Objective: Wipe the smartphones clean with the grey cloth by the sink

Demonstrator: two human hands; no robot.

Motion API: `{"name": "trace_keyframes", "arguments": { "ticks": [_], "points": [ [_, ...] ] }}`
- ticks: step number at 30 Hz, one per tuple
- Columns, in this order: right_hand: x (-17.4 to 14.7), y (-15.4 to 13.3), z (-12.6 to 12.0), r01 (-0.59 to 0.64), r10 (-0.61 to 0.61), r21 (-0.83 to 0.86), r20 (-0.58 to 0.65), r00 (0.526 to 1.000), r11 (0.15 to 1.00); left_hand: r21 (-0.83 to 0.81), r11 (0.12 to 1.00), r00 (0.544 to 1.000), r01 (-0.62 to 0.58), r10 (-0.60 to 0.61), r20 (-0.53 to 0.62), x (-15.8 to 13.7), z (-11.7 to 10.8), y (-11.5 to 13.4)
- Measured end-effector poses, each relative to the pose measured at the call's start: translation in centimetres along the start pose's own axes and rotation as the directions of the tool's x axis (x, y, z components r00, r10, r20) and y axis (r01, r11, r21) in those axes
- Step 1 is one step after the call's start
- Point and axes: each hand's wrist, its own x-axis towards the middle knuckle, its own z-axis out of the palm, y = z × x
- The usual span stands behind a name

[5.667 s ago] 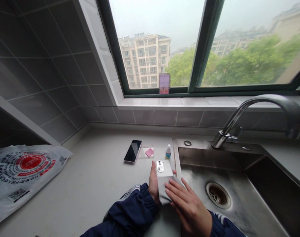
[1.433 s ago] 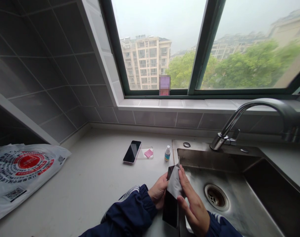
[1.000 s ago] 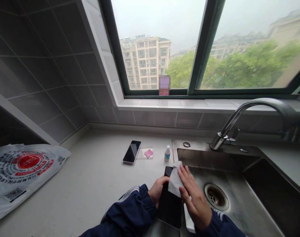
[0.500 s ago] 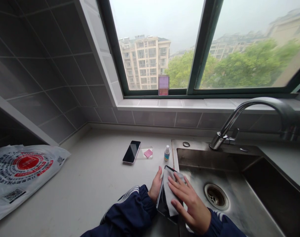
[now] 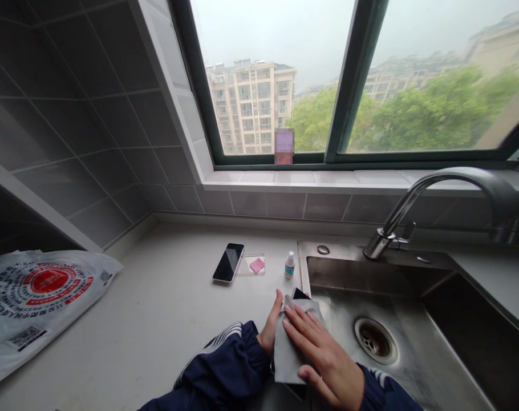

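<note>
A flat, dark, glossy device that looks like a tablet (image 5: 300, 294) is held at a tilt by the sink's left edge. My left hand (image 5: 270, 330) grips its left side, thumb pointing up, other fingers hidden behind. Over its face lies a grey cloth (image 5: 287, 357), which hides most of it; only the dark top corner and a lower strip show. My right hand (image 5: 328, 358) presses flat on the cloth with fingers stretched out and thumb apart. Just beyond the device, a small white-capped bottle (image 5: 290, 266) stands upright on the counter.
A phone (image 5: 228, 262) lies on the counter (image 5: 157, 308), beside a clear case (image 5: 246, 265) with a pink square (image 5: 257, 265) on it. A printed plastic bag (image 5: 49, 302) sits far left. At right are the steel sink (image 5: 413, 342) and its faucet (image 5: 396, 217).
My right hand has slid the cloth slightly left and up, so it now covers more of the dark device's face. My left hand has stayed nearly in place.
</note>
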Motion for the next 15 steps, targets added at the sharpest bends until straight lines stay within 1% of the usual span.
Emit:
{"name": "trace_keyframes", "arguments": {
  "ticks": [3,5,7,9,12,14,15],
  "points": [
    [-0.1,0.3,0.4,-0.045,0.044,-0.054,-0.034,0.998,0.997,0.025,0.999,0.994,-0.036,0.033,0.109,0.1,0.0,-0.3],
    [-0.1,0.6,0.7,-0.088,0.081,-0.082,-0.085,0.993,0.993,0.042,0.998,0.985,-0.054,0.046,0.167,0.2,0.0,-0.4],
    [-0.1,1.0,1.0,-0.136,0.120,-0.110,-0.140,0.983,0.985,0.059,0.995,0.977,-0.084,0.070,0.201,0.2,0.3,-0.4],
    [-0.2,1.3,1.3,-0.187,0.163,-0.136,-0.171,0.972,0.973,0.067,0.990,0.972,-0.121,0.104,0.212,0.1,0.9,-0.3],
    [-0.2,1.5,1.5,-0.242,0.212,-0.152,-0.190,0.959,0.958,0.066,0.987,0.970,-0.145,0.128,0.205,-0.1,1.4,-0.3],
    [-0.2,1.4,1.4,-0.248,0.215,-0.145,-0.209,0.954,0.958,0.068,0.987,0.973,-0.148,0.133,0.188,-0.1,1.3,-0.4],
    [-0.2,1.2,1.3,-0.229,0.197,-0.140,-0.211,0.957,0.963,0.070,0.988,0.976,-0.138,0.123,0.179,-0.1,1.1,-0.4]
  ]
}}
